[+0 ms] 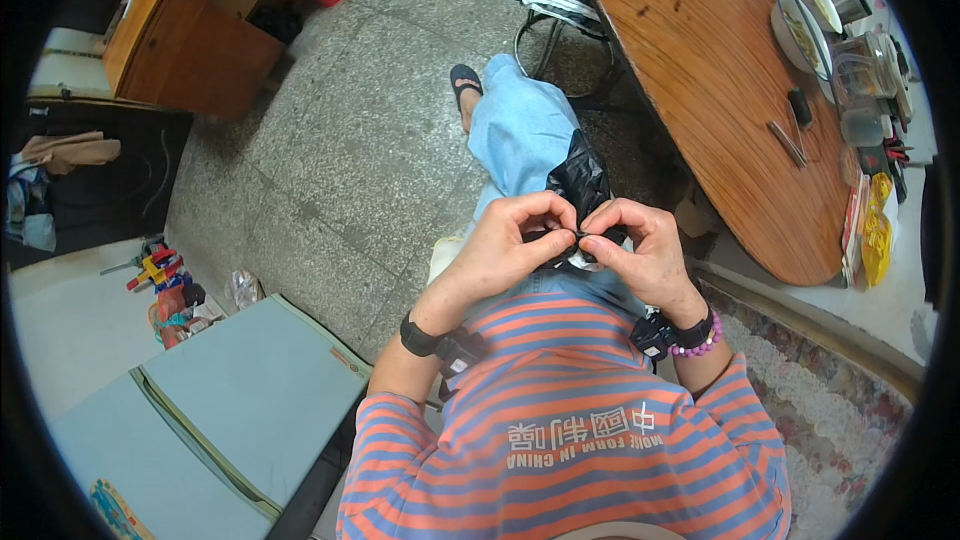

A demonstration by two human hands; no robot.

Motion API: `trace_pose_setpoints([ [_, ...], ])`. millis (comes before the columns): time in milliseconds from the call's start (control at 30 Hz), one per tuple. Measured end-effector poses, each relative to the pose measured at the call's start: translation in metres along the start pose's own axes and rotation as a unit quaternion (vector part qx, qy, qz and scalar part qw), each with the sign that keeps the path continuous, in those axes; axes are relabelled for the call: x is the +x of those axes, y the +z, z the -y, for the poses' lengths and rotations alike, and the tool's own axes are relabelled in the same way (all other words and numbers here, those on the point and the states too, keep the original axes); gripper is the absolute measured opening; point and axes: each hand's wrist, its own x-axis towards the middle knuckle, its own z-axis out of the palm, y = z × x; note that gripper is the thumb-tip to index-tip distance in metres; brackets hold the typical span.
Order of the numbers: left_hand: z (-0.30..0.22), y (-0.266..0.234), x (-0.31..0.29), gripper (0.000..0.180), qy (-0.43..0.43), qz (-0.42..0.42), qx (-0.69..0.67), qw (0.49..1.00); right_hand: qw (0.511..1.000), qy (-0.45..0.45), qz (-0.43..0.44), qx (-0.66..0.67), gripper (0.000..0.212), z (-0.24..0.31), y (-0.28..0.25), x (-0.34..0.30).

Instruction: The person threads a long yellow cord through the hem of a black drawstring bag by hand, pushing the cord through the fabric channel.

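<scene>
My left hand and my right hand meet above my lap. Thumb and forefinger of each are pinched together, the fingertips almost touching. Between them is a bit of thin black material, too small to make out exactly. Glossy black plastic, like a bag, lies over my light blue jeans just beyond the hands. A small whitish piece shows below the fingertips, partly hidden. Both wrists carry dark straps with small devices, and a purple bead bracelet is on the right one.
A wooden table stands at the right, holding a bowl, tweezers, a black spool-like cylinder and jars. Ahead is a stool with a black bag. A pale green fridge is at the left.
</scene>
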Motion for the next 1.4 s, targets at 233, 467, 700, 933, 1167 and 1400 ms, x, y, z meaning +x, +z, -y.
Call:
trace_pose_setpoints([
  [233, 0.009, 0.006, 0.001, 0.011, 0.029, -0.019, -0.03, 0.999, 0.998, 0.009, 0.005, 0.066, 0.008, -0.014, 0.001, 0.004],
  [467, -0.009, -0.01, 0.0, 0.005, 0.086, -0.11, 0.191, 0.972, 0.998, 0.043, -0.031, 0.047, 0.009, -0.013, -0.01, -0.002],
  [700, -0.019, -0.051, -0.014, 0.006, 0.096, -0.223, 0.166, 0.956, 0.988, 0.109, -0.059, 0.088, 0.013, -0.041, -0.046, -0.037],
  [933, -0.016, -0.048, -0.007, 0.005, 0.178, -0.326, 0.218, 0.903, 0.979, 0.081, -0.112, -0.149, 0.022, -0.034, -0.013, -0.036],
  [1167, -0.01, -0.043, -0.005, 0.006, 0.207, -0.366, 0.232, 0.877, 0.961, 0.078, 0.086, -0.252, 0.024, -0.04, 0.001, -0.043],
  [1400, -0.03, -0.026, 0.0, 0.005, 0.112, -0.137, 0.166, 0.97, 0.996, -0.016, -0.006, -0.089, 0.041, -0.003, -0.027, -0.02],
])
